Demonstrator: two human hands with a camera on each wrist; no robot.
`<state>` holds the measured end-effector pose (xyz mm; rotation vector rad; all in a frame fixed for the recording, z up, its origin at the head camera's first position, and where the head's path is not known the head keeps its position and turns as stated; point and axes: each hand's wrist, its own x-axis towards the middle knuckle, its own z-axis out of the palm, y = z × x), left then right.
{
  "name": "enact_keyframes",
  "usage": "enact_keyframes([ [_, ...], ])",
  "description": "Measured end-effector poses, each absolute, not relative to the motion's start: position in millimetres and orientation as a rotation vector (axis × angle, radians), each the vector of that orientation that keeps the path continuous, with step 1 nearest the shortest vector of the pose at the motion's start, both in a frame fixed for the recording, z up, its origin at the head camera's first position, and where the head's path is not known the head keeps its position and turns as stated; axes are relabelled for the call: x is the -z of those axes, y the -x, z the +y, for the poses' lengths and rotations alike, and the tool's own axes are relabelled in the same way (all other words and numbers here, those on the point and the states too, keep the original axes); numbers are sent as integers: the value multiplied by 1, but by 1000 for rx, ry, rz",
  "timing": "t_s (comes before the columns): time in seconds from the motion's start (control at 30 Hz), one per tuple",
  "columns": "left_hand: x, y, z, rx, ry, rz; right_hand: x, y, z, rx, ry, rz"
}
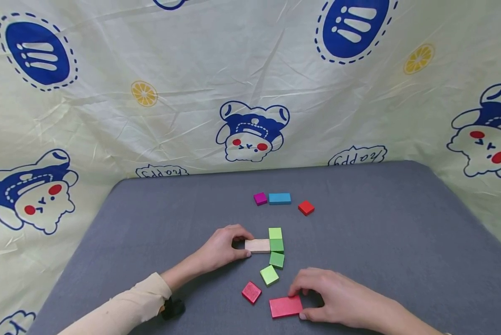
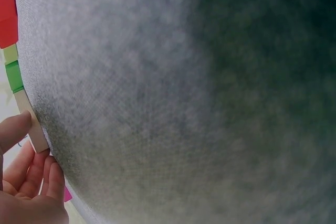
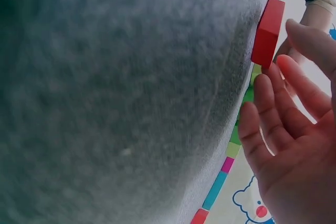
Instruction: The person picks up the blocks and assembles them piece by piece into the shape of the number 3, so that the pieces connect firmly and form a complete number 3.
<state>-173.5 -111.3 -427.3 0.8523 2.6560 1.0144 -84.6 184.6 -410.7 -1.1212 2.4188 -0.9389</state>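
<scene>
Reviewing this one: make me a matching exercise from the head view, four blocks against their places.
1. Pale block
2. Purple block
3. Long pink block
4. Blue block

A. At the fingers and thumb of the right hand
B. Far group, just left of the small red block
C. At the fingers and thumb of the left hand
D. Far group, leftmost

Pairs: 1-C, 2-D, 3-A, 4-B
</scene>
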Motion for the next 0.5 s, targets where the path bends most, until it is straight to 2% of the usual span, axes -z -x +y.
enact_keyframes([
  [0.5, 427, 173, -112, -1029, -882, 2658, 415, 83, 184, 957, 1100, 2409],
])
